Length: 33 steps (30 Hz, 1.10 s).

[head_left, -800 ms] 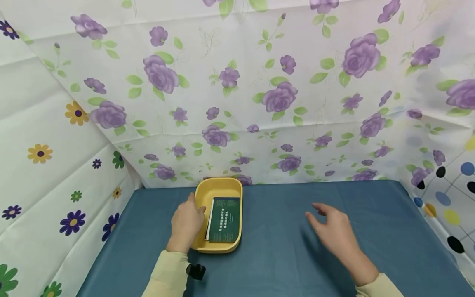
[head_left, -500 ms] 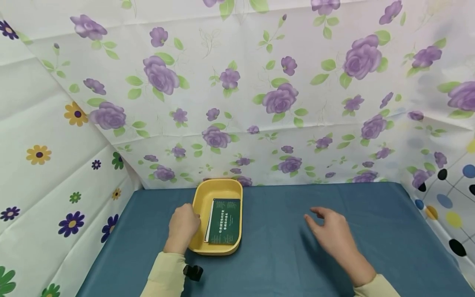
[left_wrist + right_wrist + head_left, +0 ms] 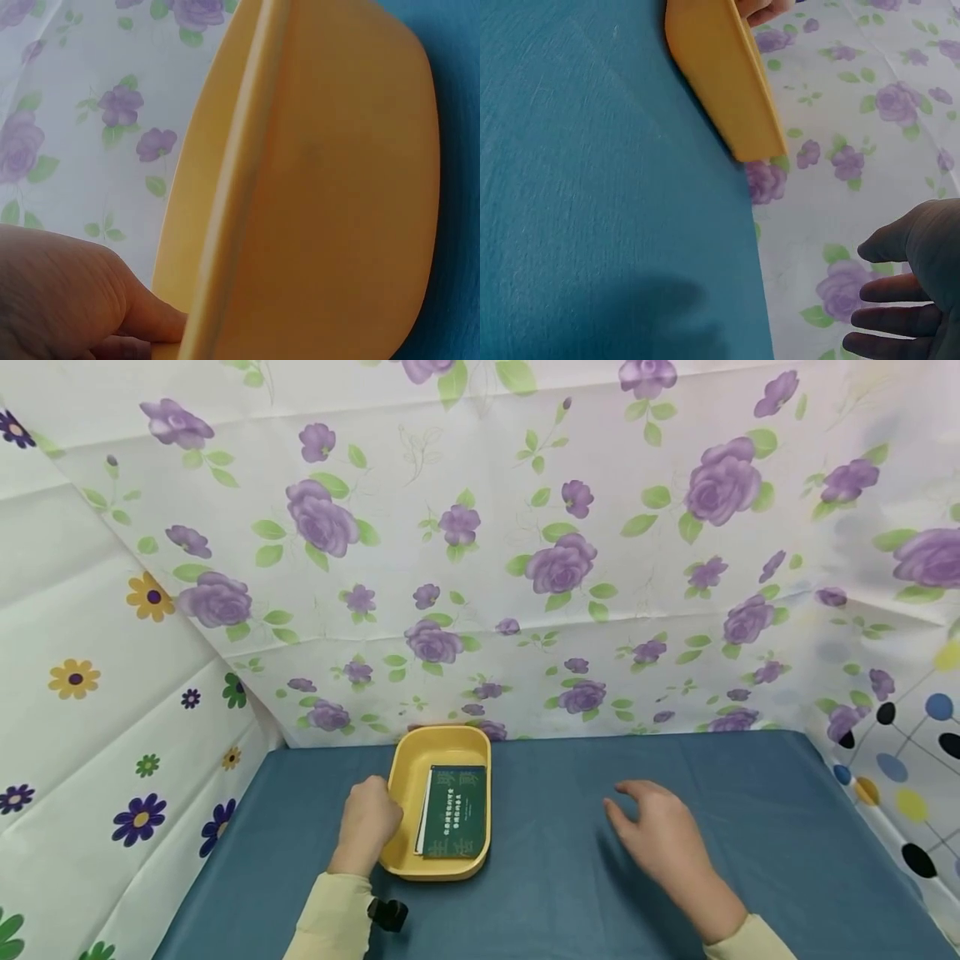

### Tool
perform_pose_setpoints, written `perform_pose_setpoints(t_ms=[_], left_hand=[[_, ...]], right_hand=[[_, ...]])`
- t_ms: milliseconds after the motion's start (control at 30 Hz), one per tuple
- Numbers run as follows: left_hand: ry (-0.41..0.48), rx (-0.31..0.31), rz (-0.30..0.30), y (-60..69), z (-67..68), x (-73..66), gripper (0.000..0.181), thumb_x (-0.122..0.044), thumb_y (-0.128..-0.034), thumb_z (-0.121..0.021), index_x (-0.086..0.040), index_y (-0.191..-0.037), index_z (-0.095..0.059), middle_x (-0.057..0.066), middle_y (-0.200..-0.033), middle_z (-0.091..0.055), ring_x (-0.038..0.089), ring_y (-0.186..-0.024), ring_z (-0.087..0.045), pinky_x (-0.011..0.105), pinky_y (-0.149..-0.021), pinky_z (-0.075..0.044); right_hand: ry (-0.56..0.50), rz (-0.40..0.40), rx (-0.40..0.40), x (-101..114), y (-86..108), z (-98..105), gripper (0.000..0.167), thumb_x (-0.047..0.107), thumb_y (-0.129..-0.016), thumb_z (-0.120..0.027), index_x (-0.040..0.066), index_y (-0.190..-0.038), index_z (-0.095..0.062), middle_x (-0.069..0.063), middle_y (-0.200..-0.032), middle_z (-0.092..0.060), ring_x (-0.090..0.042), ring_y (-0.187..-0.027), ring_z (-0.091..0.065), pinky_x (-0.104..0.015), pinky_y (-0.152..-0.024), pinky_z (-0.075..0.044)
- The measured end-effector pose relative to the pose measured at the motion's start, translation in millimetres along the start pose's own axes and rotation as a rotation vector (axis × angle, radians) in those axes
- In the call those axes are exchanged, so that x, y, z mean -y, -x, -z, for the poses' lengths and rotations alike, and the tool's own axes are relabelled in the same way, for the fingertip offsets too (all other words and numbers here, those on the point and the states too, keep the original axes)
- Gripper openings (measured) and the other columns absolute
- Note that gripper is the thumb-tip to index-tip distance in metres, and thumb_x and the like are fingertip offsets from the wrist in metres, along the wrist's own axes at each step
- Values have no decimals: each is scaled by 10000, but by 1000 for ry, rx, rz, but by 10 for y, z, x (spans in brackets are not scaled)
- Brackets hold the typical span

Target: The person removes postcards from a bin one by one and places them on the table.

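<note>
A yellow plastic tray [image 3: 403,852] with high walls sits on the table left of the middle. Inside it lies a green booklet [image 3: 456,814] with white lettering, and a white edge shows along its left side. My left hand [image 3: 367,822] grips the tray's left rim. In the left wrist view the thumb [image 3: 154,315] lies on the inner side of the rim, while the other fingers are mostly hidden. My right hand [image 3: 663,835] hovers over the table to the right of the tray, holding nothing, its fingers relaxed and apart from the thumb.
A blue cloth [image 3: 555,860] covers the table. Behind the tray hangs a white sheet [image 3: 495,568] with purple flowers, close to the tray's far end. Patterned sheets also stand at the left [image 3: 97,760] and right sides. A black device [image 3: 387,914] is strapped on the left wrist.
My left hand's fingers, earlier extended over the tray's left rim, have curled onto it. The right hand has shifted slightly left. The tray looks nearly still.
</note>
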<state>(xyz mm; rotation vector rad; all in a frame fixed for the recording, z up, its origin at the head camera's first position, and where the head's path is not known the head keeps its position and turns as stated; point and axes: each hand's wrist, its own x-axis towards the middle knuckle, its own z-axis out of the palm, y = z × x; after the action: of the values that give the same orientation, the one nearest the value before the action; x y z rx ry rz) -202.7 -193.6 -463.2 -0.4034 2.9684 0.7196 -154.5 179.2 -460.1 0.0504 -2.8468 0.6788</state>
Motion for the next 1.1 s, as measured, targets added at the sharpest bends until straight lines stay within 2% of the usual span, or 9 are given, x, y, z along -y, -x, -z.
perform_pose_setpoints(t_ms=[300,467,633,833,1100], left_hand=[[10,5,-4,23,-74,-95,145,-12,-839,-548,40,-964,-601,147,-769,-609,191,-575,-573,273,-440,-418],[4,5,-14,25,-116,-120,159,-13,-841,-553,49,-980,-600,152,-781,-613,189,-584,-578,273,-444,-424],[21,18,-1,29,-135,-142,149,-10,-846,-553,43,-978,-598,145,-777,-609,186,-581,-579,265,-436,-420],[31,14,7,49,-143,-172,147,-31,-863,-542,44,-976,-600,144,-764,-605,186,-565,-576,263,-421,-415],[44,-14,-25,67,-152,-214,153,-42,-888,-480,44,-896,-606,126,-677,-570,184,-508,-554,258,-395,-395]], right_hand=[[19,42,-29,111,-44,-28,295,339,-820,-695,131,-1030,-693,-80,-1039,-688,-261,-934,-653,-459,-723,-520],[29,47,-14,230,-85,-36,304,345,-822,-690,129,-1035,-693,-86,-1052,-684,-265,-935,-655,-455,-710,-525],[31,74,7,455,-170,-46,320,353,-822,-689,119,-1040,-694,-86,-1059,-683,-259,-946,-658,-450,-737,-530],[40,97,32,760,-261,-170,347,352,-828,-678,98,-1064,-686,-84,-1076,-675,-247,-986,-647,-436,-786,-527],[19,181,100,1209,-243,-345,392,351,-836,-665,81,-1120,-663,-104,-1126,-654,-262,-1035,-627,-422,-827,-522]])
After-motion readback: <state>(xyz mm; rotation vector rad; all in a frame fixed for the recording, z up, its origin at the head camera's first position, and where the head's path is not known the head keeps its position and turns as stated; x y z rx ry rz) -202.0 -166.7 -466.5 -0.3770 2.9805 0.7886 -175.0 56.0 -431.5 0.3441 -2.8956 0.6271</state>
